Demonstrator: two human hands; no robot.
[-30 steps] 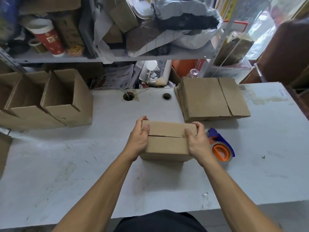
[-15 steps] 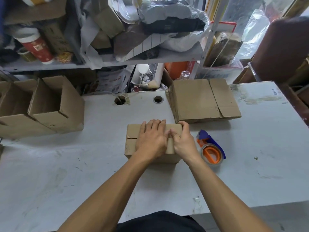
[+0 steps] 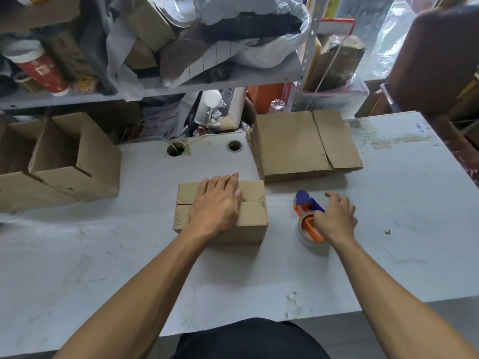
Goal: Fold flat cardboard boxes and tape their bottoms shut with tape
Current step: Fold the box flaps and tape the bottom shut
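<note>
While left hand (image 3: 216, 203) presses box (image 3: 248, 218) flaps flat, right hand (image 3: 335, 218) curls over tape dispenser (image 3: 308, 218); grip unclear.

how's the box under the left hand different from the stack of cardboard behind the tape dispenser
The box under the left hand is folded up into shape, flaps closed on top; the stack lies as flat sheets. The box is held down; nothing touches the stack. The box sits nearer the person, the stack nearer the shelves. Both are plain brown cardboard.

Bare table (image 3: 272, 268) before folded box (image 3: 248, 218)
</note>
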